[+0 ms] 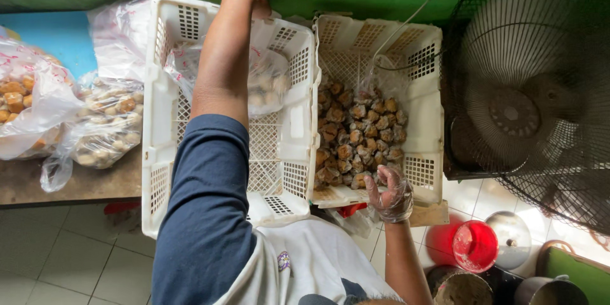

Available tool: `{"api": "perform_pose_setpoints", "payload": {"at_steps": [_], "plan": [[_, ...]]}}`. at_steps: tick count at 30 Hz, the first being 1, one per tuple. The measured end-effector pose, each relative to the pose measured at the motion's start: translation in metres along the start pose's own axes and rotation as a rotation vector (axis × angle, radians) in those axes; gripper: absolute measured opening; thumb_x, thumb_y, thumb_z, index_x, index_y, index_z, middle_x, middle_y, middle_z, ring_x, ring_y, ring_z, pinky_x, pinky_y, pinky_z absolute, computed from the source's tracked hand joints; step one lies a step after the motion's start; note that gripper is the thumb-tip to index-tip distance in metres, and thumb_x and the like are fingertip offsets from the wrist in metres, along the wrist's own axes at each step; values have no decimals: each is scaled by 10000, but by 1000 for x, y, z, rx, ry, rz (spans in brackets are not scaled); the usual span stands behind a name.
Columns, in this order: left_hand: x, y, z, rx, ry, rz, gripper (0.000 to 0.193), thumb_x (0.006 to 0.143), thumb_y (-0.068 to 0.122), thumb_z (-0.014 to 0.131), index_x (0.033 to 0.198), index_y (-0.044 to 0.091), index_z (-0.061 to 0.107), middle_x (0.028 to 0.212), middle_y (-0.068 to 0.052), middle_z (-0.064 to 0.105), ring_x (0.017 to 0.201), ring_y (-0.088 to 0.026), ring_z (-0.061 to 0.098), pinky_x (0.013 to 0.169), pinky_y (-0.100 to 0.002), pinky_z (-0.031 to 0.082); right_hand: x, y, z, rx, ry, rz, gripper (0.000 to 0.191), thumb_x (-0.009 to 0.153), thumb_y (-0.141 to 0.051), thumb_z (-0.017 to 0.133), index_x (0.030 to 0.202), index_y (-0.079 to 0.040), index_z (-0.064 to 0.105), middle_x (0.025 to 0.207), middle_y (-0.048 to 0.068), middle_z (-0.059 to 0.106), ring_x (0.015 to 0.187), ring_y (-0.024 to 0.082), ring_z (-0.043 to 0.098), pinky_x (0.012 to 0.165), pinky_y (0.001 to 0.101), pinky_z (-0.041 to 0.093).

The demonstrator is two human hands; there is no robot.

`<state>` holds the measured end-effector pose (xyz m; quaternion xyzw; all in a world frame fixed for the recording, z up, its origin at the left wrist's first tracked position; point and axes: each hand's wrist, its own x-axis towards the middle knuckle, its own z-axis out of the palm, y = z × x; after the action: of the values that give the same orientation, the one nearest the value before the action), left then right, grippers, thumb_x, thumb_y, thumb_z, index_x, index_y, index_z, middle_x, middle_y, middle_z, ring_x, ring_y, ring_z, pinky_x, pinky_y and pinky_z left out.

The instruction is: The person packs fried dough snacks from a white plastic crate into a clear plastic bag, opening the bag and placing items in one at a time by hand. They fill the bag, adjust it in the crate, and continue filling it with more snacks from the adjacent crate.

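Reaching into the near end of a white latticed plastic crate [427, 121], the right hand [392, 194], sheathed in a thin clear glove, curls around lumpy brown fried tofu puffs [357, 133]. The left hand's [257, 1] grip cannot be told; it sits at the left crate's [166, 121] far rim, above a crinkled clear bag [270, 82].

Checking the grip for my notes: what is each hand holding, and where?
Right hand, gloved, grasps brown pieces at the near end of their crate. The left hand is hidden beyond the forearm; cannot tell.
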<state>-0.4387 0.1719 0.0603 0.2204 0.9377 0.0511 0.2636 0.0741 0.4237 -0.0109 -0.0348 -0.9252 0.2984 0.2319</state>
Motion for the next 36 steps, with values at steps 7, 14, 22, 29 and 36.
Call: {"api": "perform_pose_setpoints", "payload": {"at_steps": [7,14,22,29,36], "plan": [[-19,-14,-1,-139,62,138,227,1062,210,561,1083,28,695,1000,-182,707,898,-328,688,779,-463,538,-1,0,-1,-21,-15,-15,321,910,-237,819,1088,-29,649,948,107,694,772,182,688,699,319,590],[-13,-2,7,-49,53,103,234,1066,214,552,1100,31,695,1026,-173,711,924,-314,691,802,-453,540,3,-10,-4,-18,-6,3,310,892,-213,821,1071,-29,646,918,108,681,737,196,680,660,324,576],[21,26,19,44,1,80,244,1071,218,542,1118,34,694,1056,-164,715,953,-299,694,827,-441,542,6,-10,-7,-6,-10,-26,298,903,-191,794,1094,-32,631,897,102,651,727,215,643,661,343,560],[31,42,18,79,-68,62,253,1076,223,533,1135,37,694,1082,-156,718,979,-286,697,849,-430,544,13,-10,-10,-35,12,-48,307,887,-205,800,1079,-26,641,836,91,636,716,227,630,635,355,543],[50,57,23,84,-108,70,262,1081,227,524,1151,40,693,1109,-148,721,1005,-272,699,871,-420,547,7,-7,-9,-68,7,-29,318,892,-227,813,1088,-26,664,919,112,689,760,220,673,679,348,574]]}}
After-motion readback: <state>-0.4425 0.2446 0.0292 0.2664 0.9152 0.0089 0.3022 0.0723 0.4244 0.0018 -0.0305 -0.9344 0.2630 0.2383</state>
